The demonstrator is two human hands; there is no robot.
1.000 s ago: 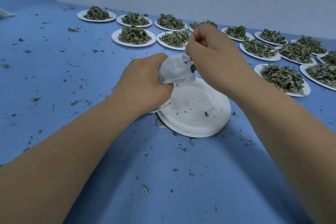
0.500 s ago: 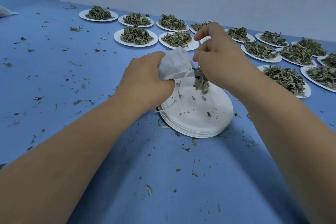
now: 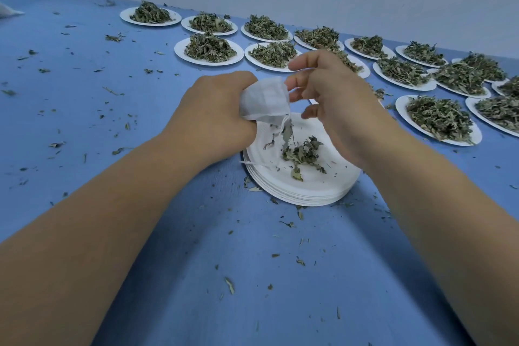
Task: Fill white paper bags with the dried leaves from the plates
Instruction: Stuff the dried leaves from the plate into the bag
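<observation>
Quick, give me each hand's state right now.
Left hand: grips the white paper bag.
Right hand: open, fingers relaxed, holding nothing.

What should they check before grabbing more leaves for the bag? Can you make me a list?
1. Left hand has a firm grip on the white paper bag: ok.
2. Bag mouth open wide enough: cannot tell, the bag looks crumpled.
3. Right hand free to pick up leaves: ok, fingers spread, holding nothing.
4. Leaves all inside the bag: not ok, loose leaves lie on the stack of plates.
5. More leaves ready nearby: ok, a full plate sits to the right.
</observation>
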